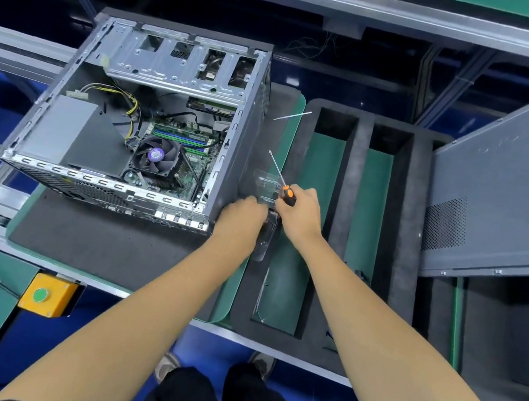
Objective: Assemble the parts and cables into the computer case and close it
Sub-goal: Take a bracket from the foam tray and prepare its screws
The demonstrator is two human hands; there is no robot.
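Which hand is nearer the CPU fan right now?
Left. The left hand sits just off the open case's near right corner, closer to the CPU fan; the right hand, gripping the screwdriver, is farther right.

Open computer case (pixel 137 118) lying on a foam mat (pixel 103 244). An orange-handled screwdriver (pixel 284 186) is gripped in the right hand (pixel 299 212); a clear plastic tray (pixel 268 201) is touched by the left hand (pixel 243 217).

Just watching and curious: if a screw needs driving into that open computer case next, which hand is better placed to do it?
Probably the right hand: it already grips the orange-handled screwdriver, shaft pointing up, just right of the computer case. The left hand is at a clear plastic tray, seemingly picking something.
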